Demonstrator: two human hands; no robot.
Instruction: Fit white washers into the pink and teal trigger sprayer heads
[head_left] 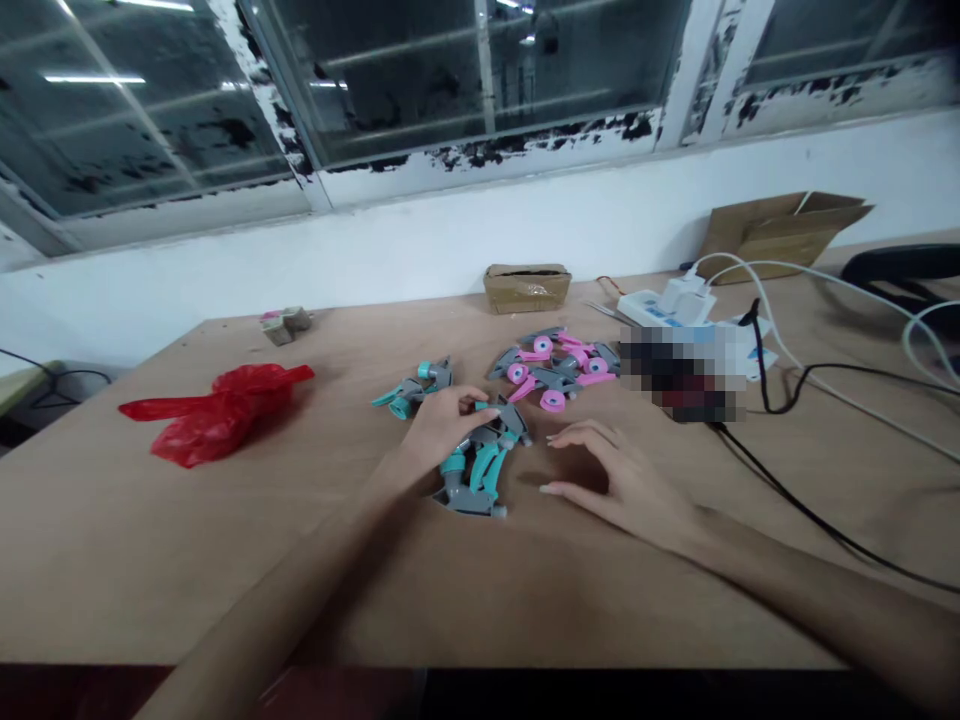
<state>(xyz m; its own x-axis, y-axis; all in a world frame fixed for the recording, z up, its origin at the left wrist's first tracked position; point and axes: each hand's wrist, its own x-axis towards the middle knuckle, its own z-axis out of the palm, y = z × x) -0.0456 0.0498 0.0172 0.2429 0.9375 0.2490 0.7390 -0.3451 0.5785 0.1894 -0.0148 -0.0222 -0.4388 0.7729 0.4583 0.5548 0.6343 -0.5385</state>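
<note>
Teal-and-grey trigger spray heads (469,498) lie in a small pile at the middle of the table. My left hand (442,428) is at the pile's upper edge, its thumb and fingers closed on one of these grey-and-teal heads (511,420). Part of that head is hidden by the fingers. To the right of the pile, my right hand (626,485) is open, thumb and fingers curved apart with nothing between them. More teal spray heads (409,392) lie just beyond my left hand. A group of pink-and-grey spray heads (559,375) lies farther back, right of centre.
A knotted red plastic bag (225,415) lies on the left of the table (187,560). At the back stand a small cardboard box (527,290) and a larger open carton (772,240). On the right are a white power strip (645,308), a black cable (787,510) and a blurred-out dark object.
</note>
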